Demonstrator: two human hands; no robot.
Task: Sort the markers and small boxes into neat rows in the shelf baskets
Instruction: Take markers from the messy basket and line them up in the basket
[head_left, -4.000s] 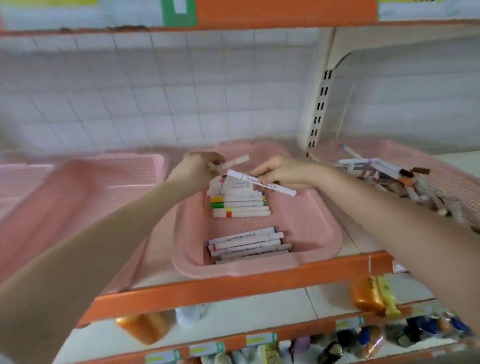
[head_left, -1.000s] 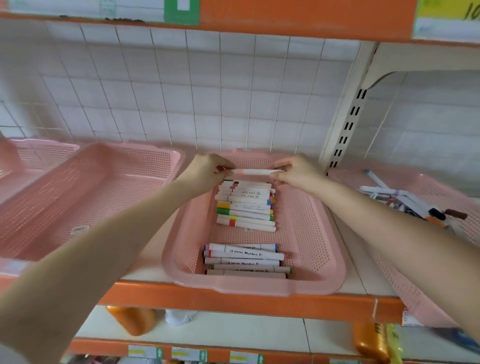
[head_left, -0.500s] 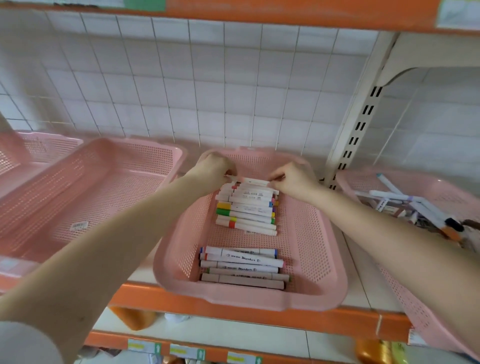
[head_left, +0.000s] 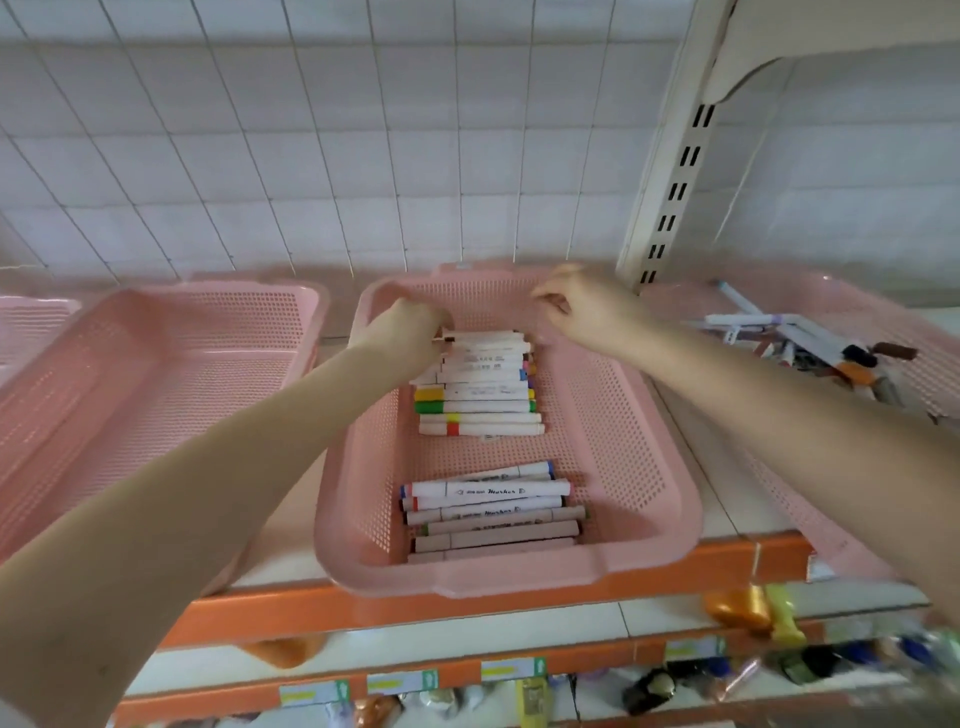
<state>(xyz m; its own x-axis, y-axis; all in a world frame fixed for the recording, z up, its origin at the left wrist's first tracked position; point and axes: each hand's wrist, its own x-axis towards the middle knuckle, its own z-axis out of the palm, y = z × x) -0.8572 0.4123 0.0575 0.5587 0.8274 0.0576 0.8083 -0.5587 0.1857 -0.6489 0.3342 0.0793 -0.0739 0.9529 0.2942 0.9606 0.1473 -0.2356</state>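
We find the left hand (head_left: 405, 328) at the left end of the back row of markers (head_left: 480, 387), touching the rearmost ones. Its fingers are curled under and hidden behind the back of the hand, so we cannot tell whether they pinch a marker or only press on it. The right hand (head_left: 589, 312) hangs just behind and to the right of the same row, clear of it. Its fingers (head_left: 551, 304) are loosely curled and we see nothing in them.

The back row lies crosswise in the rear half of the middle basket (head_left: 467, 582), markers side by side. The front row of markers (head_left: 493, 512) lies crosswise in the near half, well apart from both hands, with bare mesh between the two rows.

Half a second ago each hand held one end of a single marker at the rear of the back row. That marker now lies in the row, and the right hand has come off its end.

The left basket (head_left: 249, 322) stands beside the middle one. The right basket (head_left: 852, 306) holds loose markers (head_left: 810, 345) in an unsorted heap. All three baskets sit on the shelf (head_left: 519, 597), against the tiled wall (head_left: 311, 156).
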